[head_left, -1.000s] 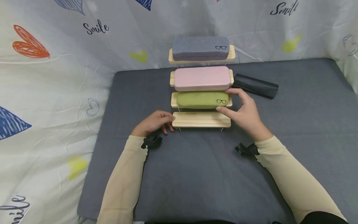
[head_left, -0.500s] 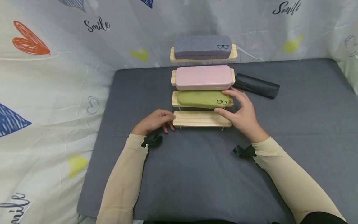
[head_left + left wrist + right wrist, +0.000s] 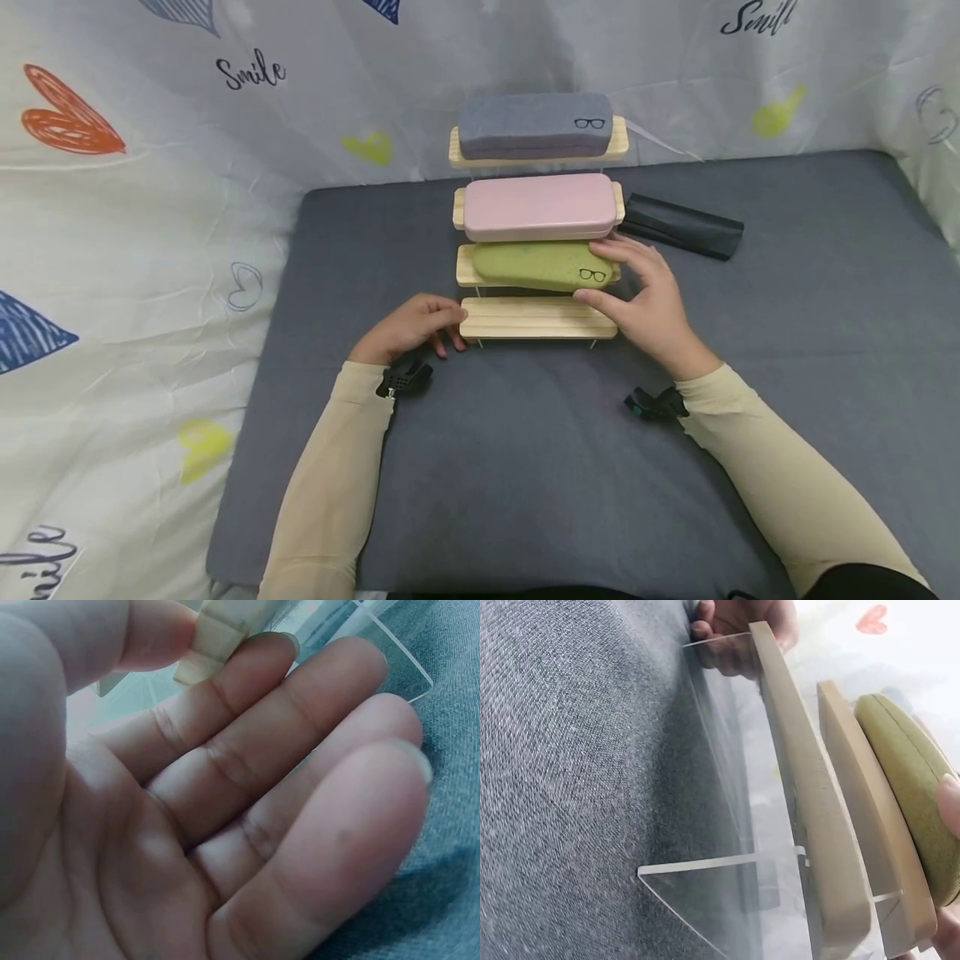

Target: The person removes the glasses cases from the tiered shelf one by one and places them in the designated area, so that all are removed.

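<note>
A tiered display stand with wooden shelves [image 3: 538,318] and clear plastic supports [image 3: 727,735] stands on the table. My left hand [image 3: 412,327] pinches the left end of its lowest, bare shelf between thumb and index finger, the other fingers extended below. On the shelf above lies a green glasses case [image 3: 525,264] with a spectacles mark. My right hand [image 3: 651,302] grips that case's right end, thumb at the front and fingers behind. In the right wrist view the green case [image 3: 907,772] rests along its shelf, right thumb on its side.
A pink glasses case [image 3: 538,204] and a grey-blue one [image 3: 525,125] lie on the upper shelves. Behind the right hand, a black case [image 3: 686,227] lies on the dark grey tablecloth [image 3: 510,467]. A printed curtain [image 3: 300,125] hangs at the back and left.
The green case's right end has turned slightly toward the front, and my right hand has shifted a little left with it. The left hand stays on the lowest shelf.
</note>
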`<action>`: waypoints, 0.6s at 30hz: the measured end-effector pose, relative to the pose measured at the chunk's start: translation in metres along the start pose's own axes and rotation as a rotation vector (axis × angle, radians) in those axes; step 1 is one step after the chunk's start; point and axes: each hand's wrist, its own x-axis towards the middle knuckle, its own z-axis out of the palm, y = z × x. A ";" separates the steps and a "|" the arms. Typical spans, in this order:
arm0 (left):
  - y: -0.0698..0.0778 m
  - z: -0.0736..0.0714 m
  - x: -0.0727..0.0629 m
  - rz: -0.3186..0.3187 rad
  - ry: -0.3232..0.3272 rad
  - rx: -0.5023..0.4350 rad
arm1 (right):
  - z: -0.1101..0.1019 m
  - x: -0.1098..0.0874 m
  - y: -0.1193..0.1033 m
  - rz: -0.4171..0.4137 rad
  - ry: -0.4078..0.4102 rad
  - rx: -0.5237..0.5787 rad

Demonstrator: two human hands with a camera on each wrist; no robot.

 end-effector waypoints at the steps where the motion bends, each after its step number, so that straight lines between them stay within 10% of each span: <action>1: 0.000 0.000 0.000 -0.001 0.001 0.001 | -0.001 0.000 0.000 0.000 -0.002 -0.004; 18: -0.002 0.001 0.002 -0.014 0.010 0.001 | -0.017 -0.005 0.007 -0.028 -0.047 0.011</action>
